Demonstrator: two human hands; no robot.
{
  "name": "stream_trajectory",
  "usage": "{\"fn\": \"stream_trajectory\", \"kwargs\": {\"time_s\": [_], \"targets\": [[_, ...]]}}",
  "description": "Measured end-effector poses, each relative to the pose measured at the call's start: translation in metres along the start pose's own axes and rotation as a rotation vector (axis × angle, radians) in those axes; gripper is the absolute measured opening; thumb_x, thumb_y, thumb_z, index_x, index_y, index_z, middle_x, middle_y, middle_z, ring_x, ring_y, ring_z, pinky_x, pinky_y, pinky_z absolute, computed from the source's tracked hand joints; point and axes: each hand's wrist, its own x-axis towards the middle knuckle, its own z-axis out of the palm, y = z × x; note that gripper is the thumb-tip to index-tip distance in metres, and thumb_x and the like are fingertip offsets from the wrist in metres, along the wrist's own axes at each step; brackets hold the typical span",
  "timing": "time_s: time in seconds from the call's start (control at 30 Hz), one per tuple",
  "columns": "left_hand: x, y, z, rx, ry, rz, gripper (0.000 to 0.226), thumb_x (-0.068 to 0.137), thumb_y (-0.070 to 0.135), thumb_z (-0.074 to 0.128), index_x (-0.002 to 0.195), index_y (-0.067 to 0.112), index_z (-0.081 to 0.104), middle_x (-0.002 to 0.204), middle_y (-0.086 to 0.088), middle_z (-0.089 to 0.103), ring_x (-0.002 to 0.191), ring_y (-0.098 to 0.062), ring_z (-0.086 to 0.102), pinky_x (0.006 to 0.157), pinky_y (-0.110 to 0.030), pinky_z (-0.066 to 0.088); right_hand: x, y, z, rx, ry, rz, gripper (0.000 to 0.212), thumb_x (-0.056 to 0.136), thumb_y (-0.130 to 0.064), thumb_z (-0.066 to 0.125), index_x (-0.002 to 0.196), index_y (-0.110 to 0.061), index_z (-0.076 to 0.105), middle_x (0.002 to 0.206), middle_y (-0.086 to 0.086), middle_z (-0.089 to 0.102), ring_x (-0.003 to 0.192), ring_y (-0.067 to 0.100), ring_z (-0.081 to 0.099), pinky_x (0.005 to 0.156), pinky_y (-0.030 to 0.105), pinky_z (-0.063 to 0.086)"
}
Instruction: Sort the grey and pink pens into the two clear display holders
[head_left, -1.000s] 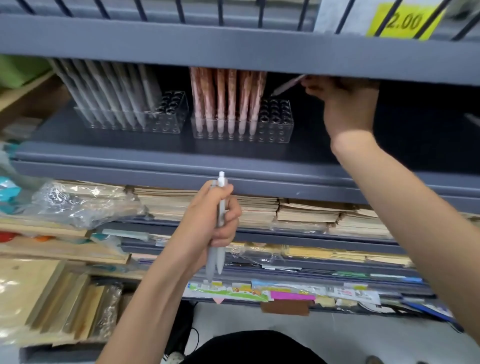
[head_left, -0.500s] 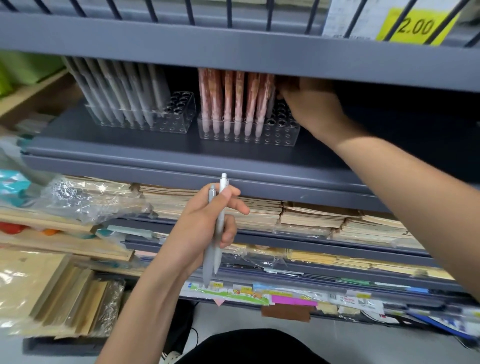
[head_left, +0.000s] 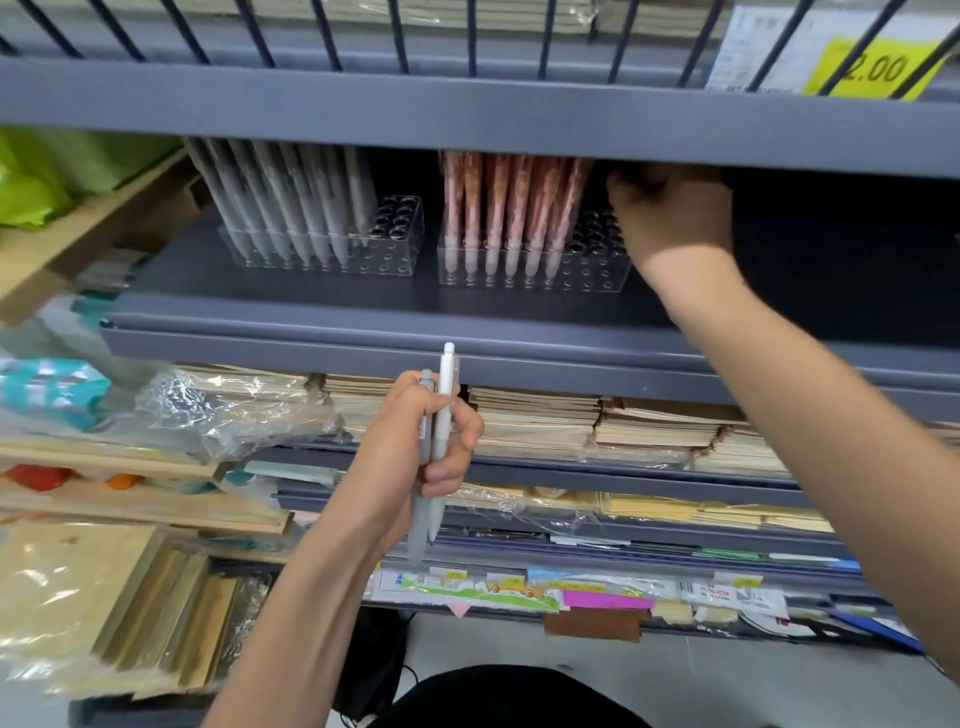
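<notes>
Head view, yellow tag (head_left: 872, 70) reading 2.00, left hand (head_left: 410, 447) gripping two pens (head_left: 418, 530), right hand (head_left: 672, 221) grip unclear

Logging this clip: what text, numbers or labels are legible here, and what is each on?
"2.00": yellow price tag at top right, the 2 partly hidden.
White label beside it: print too blurred to read.
Coloured label strip low in the view: too small to read.
</notes>
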Motion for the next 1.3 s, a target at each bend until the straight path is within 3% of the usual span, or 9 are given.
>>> {"fn": "stream_trajectory", "kwargs": {"time_s": [0.07,0.13,0.27,0.4,0.57,0.7,0.93,1.17,1.3], "targets": [[-0.003,0.001,-0.008,0.007,-0.010,0.000,0.015,0.095,0.011,0.029,0.085,0.014,0.040,0.063,-0.008,0.052,0.036,-0.009,0.027,0.035,-0.016,0.024,-0.028,-0.007,-0.001,0.169,-0.082,-0.033,0.013,0.087,-0.022,0.059,0.090,-0.022,0.072,0.091,0.001,0.073,0.084,0.012,0.066,0.076,0.025,0.051],[-0.006,0.003,-0.015,-0.002,-0.036,-0.004,0.012,0.094,0.009,0.027,0.089,0.012,0.038,0.061,-0.007,0.052,0.036,-0.010,0.027,0.036,-0.016,0.024,-0.061,-0.020,-0.001,0.294,-0.399,-0.077,0.010,0.085,-0.023,0.066,0.082,-0.030,0.072,0.078,-0.011,0.072,0.067,-0.002,0.062,0.062,0.014,0.047],[-0.012,0.009,-0.031,-0.018,-0.117,-0.032,0.018,0.085,0.017,0.035,0.103,0.012,0.036,0.059,-0.007,0.051,0.035,-0.011,0.027,0.037,-0.016,0.024,-0.101,-0.040,0.015,0.336,-0.862,-0.156,0.011,0.084,-0.025,0.075,0.094,-0.021,0.078,0.087,-0.012,0.076,0.081,-0.001,0.067,0.075,0.014,0.053],[-0.021,0.015,-0.052,0.026,-0.161,-0.040,0.015,0.093,0.015,0.030,0.103,0.008,0.039,0.063,-0.009,0.052,0.037,-0.013,0.028,0.039,-0.019,0.024,-0.118,-0.056,0.033,0.400,-1.014,-0.079,0.013,0.082,-0.020,0.076,0.093,-0.013,0.077,0.078,-0.010,0.072,0.071,0.000,0.057,0.069,0.017,0.046],[-0.033,0.024,-0.081,0.001,-0.180,-0.062,0.013,0.091,0.019,0.035,0.100,0.012,0.042,0.063,-0.009,0.052,0.035,-0.015,0.029,0.038,-0.020,0.024,-0.134,-0.075,0.048,0.528,-0.832,0.041,0.011,0.082,-0.027,0.077,0.084,-0.017,0.075,0.069,0.000,0.062,0.058,0.010,0.047,0.051,0.022,0.037],[-0.043,0.024,-0.105,-0.005,-0.193,-0.107,0.015,0.086,0.022,0.038,0.098,0.014,0.041,0.061,-0.006,0.045,0.034,-0.013,0.023,0.036,-0.016,0.023,-0.155,-0.090,0.065,0.702,-0.618,0.128,0.017,0.089,-0.022,0.069,0.091,-0.005,0.068,0.074,0.008,0.064,0.058,0.015,0.057,0.050,0.024,0.047],[-0.044,0.029,-0.129,0.022,-0.180,-0.097,0.016,0.091,0.027,0.038,0.094,0.012,0.038,0.057,0.001,0.042,0.037,-0.011,0.023,0.034,-0.017,0.022,-0.164,-0.111,0.079,0.695,-0.752,0.117,0.012,0.090,-0.011,0.068,0.096,-0.002,0.069,0.084,0.019,0.072,0.069,0.021,0.067,0.064,0.026,0.057],[-0.041,0.035,-0.143,-0.129,-0.120,-0.122,0.026,0.099,0.021,0.022,0.087,0.013,0.043,0.060,-0.004,0.042,0.037,-0.010,0.025,0.034,-0.014,0.022,-0.100,-0.129,0.070,0.592,-0.126,0.026,0.012,0.094,-0.018,0.060,0.083,-0.018,0.064,0.071,0.000,0.071,0.067,0.020,0.072,0.065,0.033,0.060],[-0.039,0.032,-0.145,-0.048,-0.093,-0.098,0.018,0.101,0.015,0.025,0.095,0.012,0.042,0.063,-0.003,0.046,0.038,-0.012,0.027,0.035,-0.018,0.026,-0.080,-0.126,0.084,0.494,0.010,-0.041,0.009,0.088,-0.030,0.059,0.082,-0.025,0.065,0.077,-0.003,0.072,0.074,0.016,0.072,0.078,0.042,0.059]]}}
